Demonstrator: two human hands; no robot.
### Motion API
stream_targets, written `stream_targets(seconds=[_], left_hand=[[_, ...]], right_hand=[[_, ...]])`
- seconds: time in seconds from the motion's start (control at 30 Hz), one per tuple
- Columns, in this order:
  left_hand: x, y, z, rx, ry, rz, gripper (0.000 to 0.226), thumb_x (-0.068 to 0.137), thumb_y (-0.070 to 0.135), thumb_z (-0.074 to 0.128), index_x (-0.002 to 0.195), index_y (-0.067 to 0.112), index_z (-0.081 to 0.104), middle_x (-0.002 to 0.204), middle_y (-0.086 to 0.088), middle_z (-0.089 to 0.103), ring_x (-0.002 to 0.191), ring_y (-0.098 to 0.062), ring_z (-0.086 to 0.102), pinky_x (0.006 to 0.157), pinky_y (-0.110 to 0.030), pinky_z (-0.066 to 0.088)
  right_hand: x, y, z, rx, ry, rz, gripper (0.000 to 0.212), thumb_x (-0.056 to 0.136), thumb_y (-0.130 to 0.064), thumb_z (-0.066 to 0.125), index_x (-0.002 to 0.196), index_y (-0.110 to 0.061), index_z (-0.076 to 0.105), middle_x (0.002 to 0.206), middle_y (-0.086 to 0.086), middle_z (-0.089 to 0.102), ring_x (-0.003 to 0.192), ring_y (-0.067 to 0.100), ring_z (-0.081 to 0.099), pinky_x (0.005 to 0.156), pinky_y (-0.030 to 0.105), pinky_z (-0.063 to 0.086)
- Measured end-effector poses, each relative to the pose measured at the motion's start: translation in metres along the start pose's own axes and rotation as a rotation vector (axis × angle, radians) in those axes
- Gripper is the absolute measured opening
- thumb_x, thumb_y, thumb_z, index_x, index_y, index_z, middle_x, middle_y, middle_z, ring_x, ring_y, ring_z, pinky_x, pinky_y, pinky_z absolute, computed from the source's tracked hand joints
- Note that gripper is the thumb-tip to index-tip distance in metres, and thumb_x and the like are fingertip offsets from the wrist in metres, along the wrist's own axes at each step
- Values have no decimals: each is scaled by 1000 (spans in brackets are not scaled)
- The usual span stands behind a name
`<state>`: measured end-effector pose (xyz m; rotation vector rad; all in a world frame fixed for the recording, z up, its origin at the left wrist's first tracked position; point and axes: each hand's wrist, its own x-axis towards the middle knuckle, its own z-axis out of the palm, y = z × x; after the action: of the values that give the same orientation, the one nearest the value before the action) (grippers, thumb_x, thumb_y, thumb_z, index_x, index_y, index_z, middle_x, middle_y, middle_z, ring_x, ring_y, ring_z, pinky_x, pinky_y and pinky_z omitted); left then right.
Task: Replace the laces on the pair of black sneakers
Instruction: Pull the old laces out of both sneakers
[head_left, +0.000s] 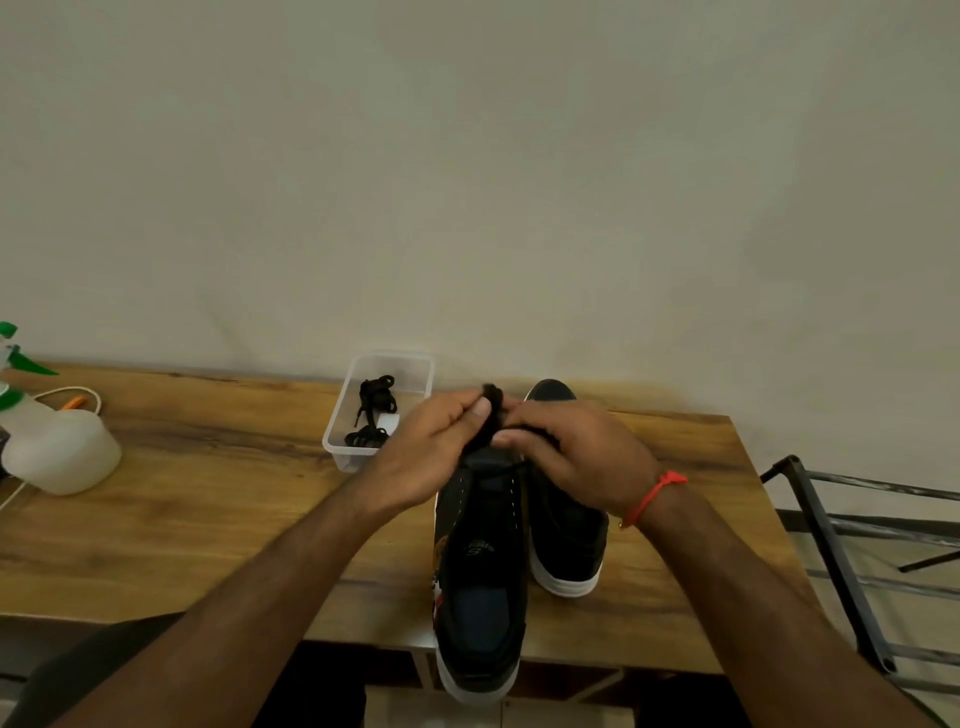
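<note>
Your two hands meet over the near sneaker, both pinching a bunched black lace.

Your left hand (441, 447) and right hand (576, 457) have their fingers curled around the black lace (491, 415), held just above the tongue of the near sneaker (480, 587), whose heel overhangs the front edge of the bench (208, 493). The second sneaker (569, 535) stands just beside it on the right. More black laces (375, 410) lie in a clear plastic tray (337, 441) behind your left hand. A spray bottle (57, 447) sits at the bench's far left, and an orange thread (654, 493) circles your right wrist.
</note>
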<state>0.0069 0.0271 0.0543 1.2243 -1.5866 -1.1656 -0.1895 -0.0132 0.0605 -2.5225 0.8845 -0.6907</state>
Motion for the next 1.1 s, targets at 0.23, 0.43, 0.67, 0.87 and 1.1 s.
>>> stream_targets(seconds=[0.23, 0.43, 0.67, 0.87, 1.1], left_hand=[[-14, 26, 6, -539, -384, -246, 39, 108, 19, 35, 115, -2, 67, 99, -20, 71, 98, -30, 72, 83, -30, 58], [2, 13, 5, -785, 37, 19, 40, 110, 15, 29, 138, -2, 52, 133, -21, 65, 128, -30, 61, 107, -33, 50], [-4, 3, 5, -35, -12, -86, 38, 109, 32, 36, 123, 13, 67, 113, -3, 74, 111, -12, 68, 101, -32, 51], [-11, 21, 5, -360, -309, -196, 42, 109, 28, 35, 109, -2, 65, 82, -13, 66, 86, -28, 70, 82, -32, 55], [1, 16, 5, -846, 32, 35, 43, 109, 21, 31, 135, -3, 54, 128, -22, 67, 127, -31, 61, 106, -36, 51]], right_hand=[[-7, 22, -13, 137, 161, 157, 26, 97, -43, 59, 93, -20, 70, 82, -7, 70, 78, 10, 64, 71, 35, 52], [-2, -1, 12, -45, -233, 91, 30, 105, -44, 39, 101, -22, 59, 81, -9, 58, 74, 12, 59, 68, 34, 50], [-1, -4, -8, 57, 87, -16, 23, 96, -42, 60, 91, -23, 73, 75, -15, 67, 70, 3, 63, 63, 29, 51], [-6, 16, -13, 282, 235, 132, 17, 93, -29, 66, 96, -15, 75, 88, -8, 74, 85, 8, 68, 77, 22, 53], [-3, 6, 15, -24, -269, 162, 28, 105, -33, 45, 117, -16, 64, 86, 0, 66, 75, 14, 60, 72, 36, 52]])
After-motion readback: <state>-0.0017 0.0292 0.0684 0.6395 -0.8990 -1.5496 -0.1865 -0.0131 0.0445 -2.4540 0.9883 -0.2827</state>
